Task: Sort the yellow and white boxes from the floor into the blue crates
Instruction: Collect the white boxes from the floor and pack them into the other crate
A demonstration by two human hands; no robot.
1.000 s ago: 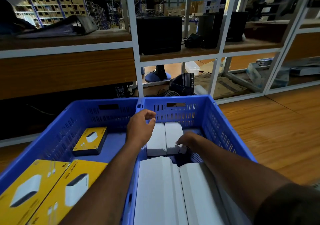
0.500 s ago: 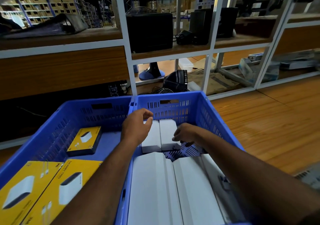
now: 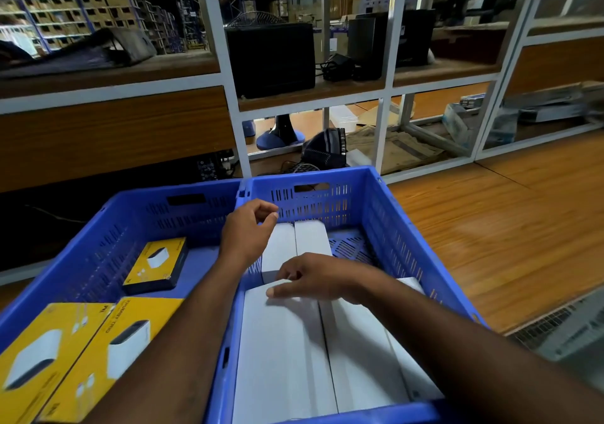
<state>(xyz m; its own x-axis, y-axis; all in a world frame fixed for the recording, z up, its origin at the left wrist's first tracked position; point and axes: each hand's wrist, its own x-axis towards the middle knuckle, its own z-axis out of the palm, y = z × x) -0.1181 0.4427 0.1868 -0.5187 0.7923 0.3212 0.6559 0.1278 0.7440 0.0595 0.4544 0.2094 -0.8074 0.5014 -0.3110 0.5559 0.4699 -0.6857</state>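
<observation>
Since half a second ago, the right hand point(image 3: 313, 279) has been drawing back from the two small white boxes toward the near end of the right-hand blue slatted plastic crate point(image 3: 385, 227), and it is now lying over the far edge of the large white cardboard boxes point(image 3: 284, 351), fingers loosely spread and pointing left, with the fingertips touching the box top and gripping nothing. The left hand point(image 3: 248, 230) is hovering above the divide between the two crates, just beside the small white boxes point(image 3: 310, 243), with thumb and forefinger curled close together; whether anything is pinched between them is impossible to tell.

Those two small white boxes are lying side by side on the crate floor near its far wall, and the large white ones are filling the near half, with another white box point(image 3: 410, 284) showing at the right wall behind the right forearm.

Touching this crate on the left, a second blue slatted plastic crate point(image 3: 98, 247) is holding a small yellow-topped box with dark sides point(image 3: 157, 266) and two large yellow boxes printed with a white device point(image 3: 81, 358), lying flat and side by side at its near end.

Both crates are sitting on a wooden floor point(image 3: 490, 227) in front of white metal-framed shelving point(image 3: 228, 96), which is carrying a black box-shaped unit point(image 3: 271, 57).
</observation>
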